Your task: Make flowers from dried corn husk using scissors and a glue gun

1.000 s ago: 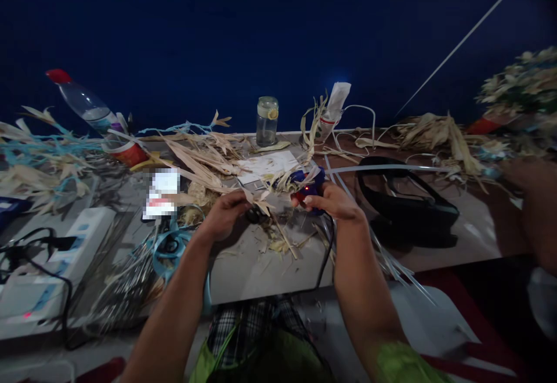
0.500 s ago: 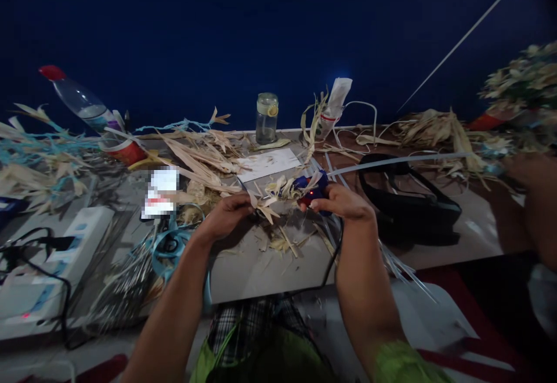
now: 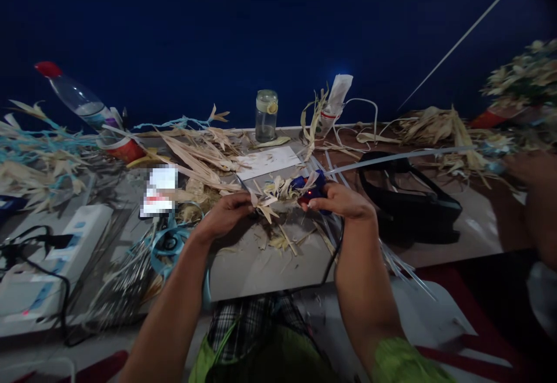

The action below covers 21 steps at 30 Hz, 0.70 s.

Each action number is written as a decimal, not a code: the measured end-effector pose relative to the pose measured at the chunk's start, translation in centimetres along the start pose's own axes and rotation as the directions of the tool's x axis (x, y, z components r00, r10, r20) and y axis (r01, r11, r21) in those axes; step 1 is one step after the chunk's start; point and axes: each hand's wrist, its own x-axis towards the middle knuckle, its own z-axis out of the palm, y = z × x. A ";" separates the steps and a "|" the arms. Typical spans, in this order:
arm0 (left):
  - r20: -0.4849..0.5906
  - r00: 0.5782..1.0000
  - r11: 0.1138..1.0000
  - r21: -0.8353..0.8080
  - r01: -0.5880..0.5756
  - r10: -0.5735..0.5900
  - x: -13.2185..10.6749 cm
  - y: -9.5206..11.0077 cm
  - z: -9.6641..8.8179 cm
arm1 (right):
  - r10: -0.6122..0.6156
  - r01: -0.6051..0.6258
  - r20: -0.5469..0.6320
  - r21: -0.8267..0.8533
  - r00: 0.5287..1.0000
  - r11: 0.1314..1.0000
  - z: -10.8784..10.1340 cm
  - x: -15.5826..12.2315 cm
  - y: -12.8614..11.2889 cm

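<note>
My right hand (image 3: 348, 198) is closed around a blue hot glue gun (image 3: 322, 181) with a small red light and strips of husk wrapped about its front. A long translucent glue stick (image 3: 404, 155) runs out of its back toward the right, and a black cord hangs down from it. Between the fingertips of my left hand (image 3: 230, 212) is a pale, pointed piece of dried corn husk (image 3: 266, 209), close to the gun's nozzle. Husk scraps (image 3: 282, 241) lie on the table below. Fine contact between nozzle and husk is too small to make out.
Behind my hands lie a white sheet (image 3: 270, 162) and a clear jar (image 3: 266, 119). Husks, a tilted bottle (image 3: 80, 98) and a white power strip (image 3: 82, 241) are to the left. A black strapped object (image 3: 413, 215) sits right, near another person's arm (image 3: 539, 197).
Both hands keep almost the same pose and hold. The whole view has shifted very slightly; nothing has been picked up or let go.
</note>
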 end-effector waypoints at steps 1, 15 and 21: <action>-0.011 1.000 1.000 -0.022 0.020 -0.020 0.0 0.0 0.0 | 0.001 -0.001 0.002 -0.005 1.000 1.000 0.0 0.0 0.0; 0.060 0.998 0.998 0.052 -0.026 0.023 0.0 -0.3 -0.1 | 0.011 -0.016 -0.021 -0.263 1.000 0.965 -0.1 0.1 0.0; 0.048 0.998 0.996 0.076 -0.035 0.031 0.0 -0.3 -0.2 | 0.048 -0.061 -0.046 -0.352 0.998 0.934 0.1 0.2 0.5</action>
